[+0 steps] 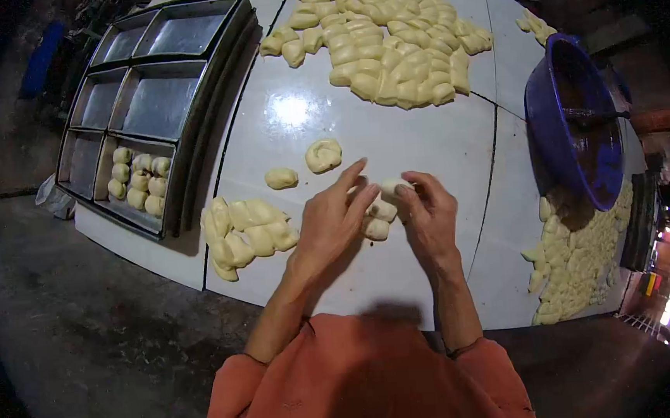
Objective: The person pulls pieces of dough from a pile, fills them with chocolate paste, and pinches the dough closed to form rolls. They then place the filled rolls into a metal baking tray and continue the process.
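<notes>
left hand (332, 223) and right hand (429, 216) both pinching one dough piece (390, 187) between fingertips, more cut dough (377, 221) just beneath, shaped knot (323, 155) beyond left hand

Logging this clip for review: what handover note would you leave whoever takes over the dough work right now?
Left hand: open, fingertips against the dough piece.
Right hand: pinching that piece just above the table.
Things: more pieces under the hands; cut pile to the left; big pile on the far side.
Done: shaped rolls in one compartment of the tray; one knot on the table.
Left: both piles look unshaped.
</notes>
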{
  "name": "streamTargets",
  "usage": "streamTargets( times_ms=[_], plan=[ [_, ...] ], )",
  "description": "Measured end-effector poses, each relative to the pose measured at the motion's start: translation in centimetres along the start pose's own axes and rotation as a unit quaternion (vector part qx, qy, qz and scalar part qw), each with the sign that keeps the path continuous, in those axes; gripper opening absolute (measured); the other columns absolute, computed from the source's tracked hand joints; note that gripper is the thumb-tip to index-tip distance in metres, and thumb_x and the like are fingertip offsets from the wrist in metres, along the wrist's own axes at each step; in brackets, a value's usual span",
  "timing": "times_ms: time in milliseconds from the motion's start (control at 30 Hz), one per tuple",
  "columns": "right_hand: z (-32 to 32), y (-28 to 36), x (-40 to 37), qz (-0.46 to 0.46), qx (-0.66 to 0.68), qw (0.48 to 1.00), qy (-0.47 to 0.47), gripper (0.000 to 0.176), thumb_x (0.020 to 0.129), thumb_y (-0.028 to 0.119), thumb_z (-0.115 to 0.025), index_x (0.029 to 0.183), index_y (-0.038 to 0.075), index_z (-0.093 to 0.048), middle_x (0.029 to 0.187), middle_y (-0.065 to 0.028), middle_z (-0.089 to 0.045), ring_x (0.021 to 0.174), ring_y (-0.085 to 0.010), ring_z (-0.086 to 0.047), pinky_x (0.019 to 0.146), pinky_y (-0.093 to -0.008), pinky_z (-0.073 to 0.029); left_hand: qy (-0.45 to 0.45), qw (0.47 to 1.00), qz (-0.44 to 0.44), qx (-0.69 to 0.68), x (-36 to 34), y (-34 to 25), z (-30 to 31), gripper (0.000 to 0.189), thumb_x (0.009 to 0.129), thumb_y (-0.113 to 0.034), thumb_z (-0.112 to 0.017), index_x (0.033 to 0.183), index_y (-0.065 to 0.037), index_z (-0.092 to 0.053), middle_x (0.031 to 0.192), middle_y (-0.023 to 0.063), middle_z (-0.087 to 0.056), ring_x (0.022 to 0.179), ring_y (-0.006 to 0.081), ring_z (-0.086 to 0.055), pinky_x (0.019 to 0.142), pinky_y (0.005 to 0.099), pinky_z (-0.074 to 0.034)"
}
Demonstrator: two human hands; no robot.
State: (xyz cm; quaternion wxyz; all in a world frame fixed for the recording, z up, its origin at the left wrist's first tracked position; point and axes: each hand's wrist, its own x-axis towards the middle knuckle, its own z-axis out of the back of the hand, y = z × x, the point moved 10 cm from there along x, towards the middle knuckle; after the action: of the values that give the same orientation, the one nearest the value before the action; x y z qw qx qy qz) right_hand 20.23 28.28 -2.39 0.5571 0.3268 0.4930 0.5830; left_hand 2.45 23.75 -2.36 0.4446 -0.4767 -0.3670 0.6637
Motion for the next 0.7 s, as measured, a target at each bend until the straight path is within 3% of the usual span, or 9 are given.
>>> streamTargets(
  times_ms=[33,100,133,267,333,433,500,700],
  plan=[
    [-0.8,-0.7,0.1,-0.045,-0.058,0.996,0.042,0.023,0.095,0.018,-0.064,0.107,-0.001,-0.068,0.096,-0.014,-0.071,0.08,-0.0178,-0.067,0.072,-0.0317,-0.054,0.004,0.999,-0.013,0.045,-0.7,-0.1,0.5,0.056,0.095,-0.031,-0.066,0.141,-0.004,-0.052,0.119,0.0206,-0.069,0.101,0.0245,-0.071,0.086,0.0337,-0.054],
    [-1.5,0.6,-0.2,0.016,-0.126,0.99,0.056,0.024,0.095,0.02,-0.064,0.105,-0.002,-0.069,0.099,-0.0141,-0.07,0.081,-0.0232,-0.068,0.075,-0.0344,-0.053,0.009,0.99,-0.035,0.135,-2.6,-0.4,1.3,0.062,0.09,-0.03,-0.072,0.141,-0.002,-0.052,0.12,0.0215,-0.068,0.105,0.0259,-0.069,0.087,0.0345,-0.054],
    [-1.5,1.2,-0.2,0.036,-0.147,0.987,0.049,0.025,0.094,0.02,-0.064,0.106,-0.002,-0.068,0.1,-0.0147,-0.069,0.081,-0.0249,-0.067,0.076,-0.0352,-0.053,-0.002,0.993,-0.037,0.109,-3.7,-0.2,1.2,0.065,0.083,-0.028,-0.075,0.137,0.001,-0.052,0.11,0.0209,-0.066,0.084,0.0338,-0.068,0.076,0.0413,-0.054],
    [-1.3,2.4,-1.0,0.065,-0.175,0.982,0.021,0.027,0.094,0.02,-0.064,0.11,-0.001,-0.067,0.102,-0.016,-0.067,0.081,-0.0291,-0.066,0.077,-0.0372,-0.053,0.02,0.995,-0.052,0.088,-5.6,1.2,-1.2,0.072,0.08,-0.017,-0.078,0.142,-0.002,-0.045,0.122,0.0175,-0.058,0.083,0.031,-0.067,0.074,0.0403,-0.055],
    [-1.8,1.9,-1.4,0.056,-0.168,0.984,0.022,0.028,0.094,0.019,-0.063,0.112,-0.002,-0.065,0.101,-0.0156,-0.068,0.082,-0.0266,-0.066,0.078,-0.0364,-0.052,-0.007,0.994,-0.079,0.073,-5.4,1.5,-2.6,0.066,0.082,-0.017,-0.076,0.139,-0.001,-0.048,0.117,0.0178,-0.06,0.084,0.0309,-0.067,0.077,0.0396,-0.056],
    [-2.4,-0.5,-1.5,-0.015,-0.094,0.995,0.038,0.028,0.095,0.018,-0.062,0.112,-0.004,-0.064,0.098,-0.0142,-0.068,0.083,-0.02,-0.065,0.075,-0.0338,-0.051,-0.034,0.996,-0.078,0.026,-4.2,2.0,-3.4,0.059,0.084,-0.017,-0.073,0.137,-0.001,-0.051,0.111,0.0181,-0.063,0.089,0.0303,-0.067,0.081,0.0386,-0.055],
    [-3.1,-0.7,-2.1,-0.087,0.045,0.993,0.063,0.027,0.096,0.017,-0.061,0.111,-0.006,-0.063,0.096,-0.0121,-0.066,0.084,-0.0145,-0.061,0.072,-0.0303,-0.049,-0.011,0.998,-0.064,-0.018,-3.6,2.3,-2.9,0.052,0.086,-0.017,-0.071,0.133,-0.002,-0.056,0.108,0.0183,-0.065,0.091,0.0302,-0.067,0.081,0.0385,-0.054],
    [-7.2,2.3,-4.0,-0.125,0.177,0.972,0.087,0.026,0.098,0.019,-0.06,0.11,-0.005,-0.06,0.096,-0.0101,-0.064,0.085,-0.0133,-0.058,0.069,-0.0257,-0.048,-0.061,0.994,-0.08,-0.052,-5.8,2.1,2.1,0.045,0.084,-0.019,-0.074,0.124,0.0,-0.063,0.105,0.0161,-0.067,0.086,0.0269,-0.066,0.077,0.0355,-0.054]
  ],
)
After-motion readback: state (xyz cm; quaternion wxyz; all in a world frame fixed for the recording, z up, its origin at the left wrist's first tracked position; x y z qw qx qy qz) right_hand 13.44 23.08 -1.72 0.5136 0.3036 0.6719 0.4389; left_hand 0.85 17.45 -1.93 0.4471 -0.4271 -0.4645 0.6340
